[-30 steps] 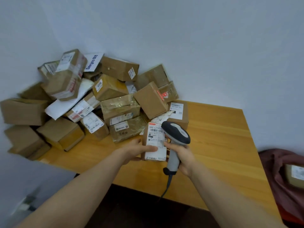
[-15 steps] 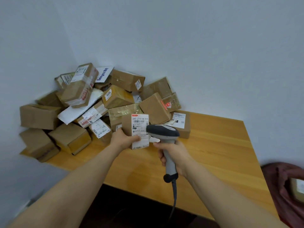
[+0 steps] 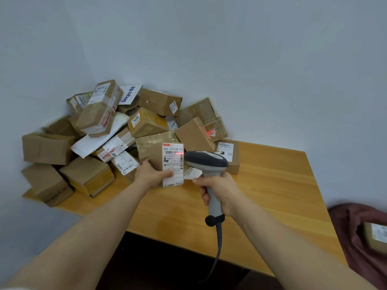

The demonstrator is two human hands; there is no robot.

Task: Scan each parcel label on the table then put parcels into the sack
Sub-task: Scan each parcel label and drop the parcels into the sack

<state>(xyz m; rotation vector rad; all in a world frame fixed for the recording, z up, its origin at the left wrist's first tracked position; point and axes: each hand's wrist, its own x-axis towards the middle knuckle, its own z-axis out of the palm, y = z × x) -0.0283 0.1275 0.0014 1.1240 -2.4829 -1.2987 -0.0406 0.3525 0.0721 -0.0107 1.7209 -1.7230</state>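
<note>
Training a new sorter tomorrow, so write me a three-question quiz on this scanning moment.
1. True or false: the right hand grips the scanner.
2. The red scan line falls on: A) the label of the held parcel, B) the wall, C) the table.
3. Fill in: another parcel lies in the ___ at far right.
Key: 1 true; 2 A; 3 sack.

Bare arms (image 3: pixel 90 227) lead to the left hand (image 3: pixel 152 174) and right hand (image 3: pixel 219 191), with perhaps a pale sleeve edge (image 3: pixel 10 287) at lower left.
</note>
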